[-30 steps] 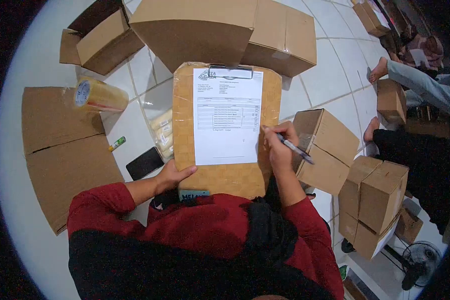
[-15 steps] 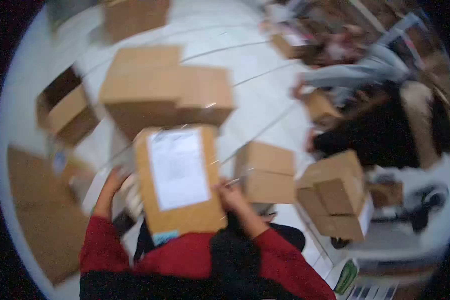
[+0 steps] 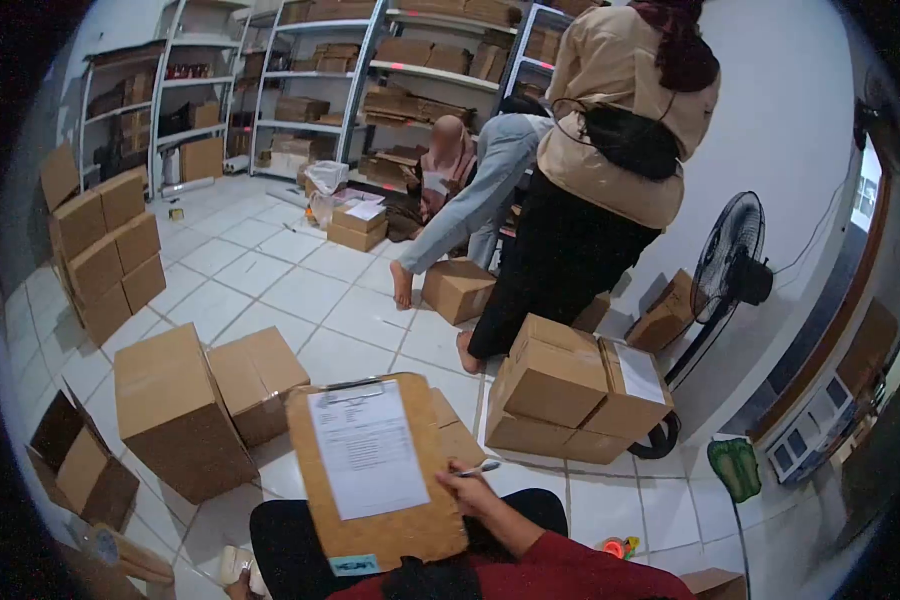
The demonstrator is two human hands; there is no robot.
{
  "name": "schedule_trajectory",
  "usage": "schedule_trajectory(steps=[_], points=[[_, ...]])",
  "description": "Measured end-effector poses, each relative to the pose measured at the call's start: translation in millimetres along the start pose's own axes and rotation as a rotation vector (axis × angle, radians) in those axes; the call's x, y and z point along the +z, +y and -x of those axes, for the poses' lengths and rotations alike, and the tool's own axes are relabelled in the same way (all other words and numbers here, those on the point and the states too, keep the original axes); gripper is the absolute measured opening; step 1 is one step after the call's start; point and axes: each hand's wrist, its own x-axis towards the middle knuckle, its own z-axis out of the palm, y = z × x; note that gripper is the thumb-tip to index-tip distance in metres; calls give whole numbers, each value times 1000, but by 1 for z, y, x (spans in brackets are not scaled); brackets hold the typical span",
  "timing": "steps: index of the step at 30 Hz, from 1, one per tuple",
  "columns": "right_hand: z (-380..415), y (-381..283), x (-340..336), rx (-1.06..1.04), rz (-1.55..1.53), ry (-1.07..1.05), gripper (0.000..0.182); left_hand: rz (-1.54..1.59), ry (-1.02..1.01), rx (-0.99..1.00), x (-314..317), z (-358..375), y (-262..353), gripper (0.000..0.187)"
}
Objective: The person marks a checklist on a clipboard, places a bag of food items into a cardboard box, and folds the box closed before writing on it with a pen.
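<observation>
A brown clipboard (image 3: 435,540) lies tilted across my lap, with a printed white sheet (image 3: 370,445) under its metal clip and a light-blue label at its lower edge. My right hand (image 3: 475,495) is at the clipboard's right edge, closed around a pen (image 3: 478,468) that points out to the right. Low at the left, beside my knee, my left hand (image 3: 238,588) shows only in part, against a pale cream object (image 3: 242,562); its fingers are mostly hidden. Close beyond the clipboard stand a large carton (image 3: 175,410) and a smaller one (image 3: 260,385).
Stacked cartons (image 3: 580,390) stand right of the clipboard, before a black fan (image 3: 735,260). More boxes (image 3: 110,250) stand at left, near an open carton (image 3: 80,460). One person (image 3: 610,170) stands, another bends, a third sits by shelves (image 3: 430,75). Orange tape (image 3: 618,547) lies at right.
My view has lifted toward the shelves and people, and is sharper. The clipboard appears lower, my right hand still at its edge. My left hand now shows at the bottom edge.
</observation>
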Motion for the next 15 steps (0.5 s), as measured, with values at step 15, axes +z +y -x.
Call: schedule_trajectory(steps=[15], points=[[52, -55, -82, -259, -273, 245, 18, -293, 342, -237, -60, 24, 116, 70]])
